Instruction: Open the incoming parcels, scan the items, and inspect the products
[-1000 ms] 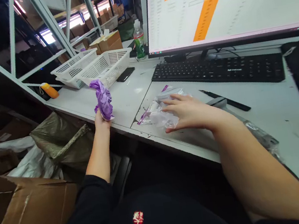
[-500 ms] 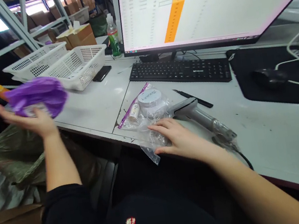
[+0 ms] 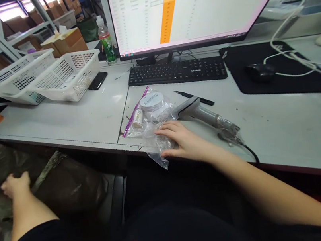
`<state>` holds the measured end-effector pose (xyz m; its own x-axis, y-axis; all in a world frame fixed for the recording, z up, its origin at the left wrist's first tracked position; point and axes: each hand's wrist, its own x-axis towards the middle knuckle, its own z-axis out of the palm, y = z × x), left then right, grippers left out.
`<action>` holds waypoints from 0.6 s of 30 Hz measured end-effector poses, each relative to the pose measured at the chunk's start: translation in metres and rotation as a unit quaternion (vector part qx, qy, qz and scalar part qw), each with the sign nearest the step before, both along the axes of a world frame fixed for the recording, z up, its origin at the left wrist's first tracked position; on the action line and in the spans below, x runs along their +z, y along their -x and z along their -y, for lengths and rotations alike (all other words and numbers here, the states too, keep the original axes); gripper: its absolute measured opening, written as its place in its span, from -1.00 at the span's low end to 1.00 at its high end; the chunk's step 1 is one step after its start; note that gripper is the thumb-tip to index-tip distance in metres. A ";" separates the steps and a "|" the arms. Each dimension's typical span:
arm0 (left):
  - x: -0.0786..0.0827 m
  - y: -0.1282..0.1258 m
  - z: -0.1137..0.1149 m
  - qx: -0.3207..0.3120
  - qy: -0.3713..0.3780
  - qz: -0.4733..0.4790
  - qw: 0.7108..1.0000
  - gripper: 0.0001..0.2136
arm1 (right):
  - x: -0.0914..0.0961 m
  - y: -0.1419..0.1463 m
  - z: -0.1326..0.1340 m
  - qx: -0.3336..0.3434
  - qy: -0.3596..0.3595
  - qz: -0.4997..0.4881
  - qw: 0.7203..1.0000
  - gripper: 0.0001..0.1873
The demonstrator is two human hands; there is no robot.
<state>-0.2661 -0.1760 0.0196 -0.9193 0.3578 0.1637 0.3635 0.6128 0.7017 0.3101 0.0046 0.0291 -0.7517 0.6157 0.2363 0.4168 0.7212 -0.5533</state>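
Observation:
My right hand (image 3: 181, 141) lies flat, fingers stretched, on a clear zip bag (image 3: 148, 118) with a purple strip at the desk's front edge. The bag holds a round white jar (image 3: 152, 101) and a small tube (image 3: 137, 118). A grey barcode scanner (image 3: 205, 116) lies just right of the bag. My left hand (image 3: 16, 185) is down below the desk at the left, over a dark olive bag (image 3: 67, 182). Its fingers look loosely curled and I see nothing in them.
White perforated baskets (image 3: 60, 77) stand at the back left beside a black phone (image 3: 98, 80). A keyboard (image 3: 176, 71), a monitor (image 3: 192, 7), a black pen (image 3: 195, 97), a mouse (image 3: 257, 72) on a black mat, cables and a green bottle (image 3: 106, 40) fill the back.
My left hand held a crumpled purple piece above the desk edge, swung left and dropped below the desk; the purple piece is out of sight. My right hand slid toward the bag's near end.

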 end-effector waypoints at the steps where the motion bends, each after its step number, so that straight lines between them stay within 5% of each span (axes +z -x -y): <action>1: 0.006 0.000 -0.011 0.017 -0.014 -0.032 0.999 -0.38 | 0.001 0.002 0.000 -0.001 0.009 -0.009 1.000 -0.42; 3: 0.024 -0.015 -0.044 0.003 -0.069 -0.121 0.990 -0.53 | 0.001 0.008 -0.001 -0.004 0.026 -0.024 0.999 -0.61; 6: 0.051 -0.080 -0.113 -0.185 -0.166 -0.232 0.941 -0.64 | 0.002 0.018 -0.004 0.011 0.038 -0.030 0.999 -0.79; 8: 0.057 -0.145 -0.161 -0.387 -0.077 -0.156 0.906 -0.65 | 0.002 0.024 -0.005 0.033 0.039 -0.026 0.998 -0.80; 10: 0.050 -0.209 -0.205 -0.496 -0.008 -0.101 0.862 -0.74 | 0.001 0.027 -0.007 0.047 0.037 -0.022 0.998 -0.80; 14: 0.030 -0.293 -0.257 -0.566 0.067 -0.016 0.822 -0.78 | -0.004 0.026 -0.007 0.065 0.019 -0.024 0.997 -0.77; 18: 0.041 -0.311 -0.261 -0.572 0.026 0.008 0.820 -0.83 | -0.007 0.023 -0.005 0.057 -0.010 -0.024 0.998 -0.77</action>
<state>0.0454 0.0846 0.0607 0.0211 0.9935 0.1118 0.7125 -0.0934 0.6954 0.2867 0.0096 0.0225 -0.8040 0.5217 0.2853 0.3051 0.7738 -0.5552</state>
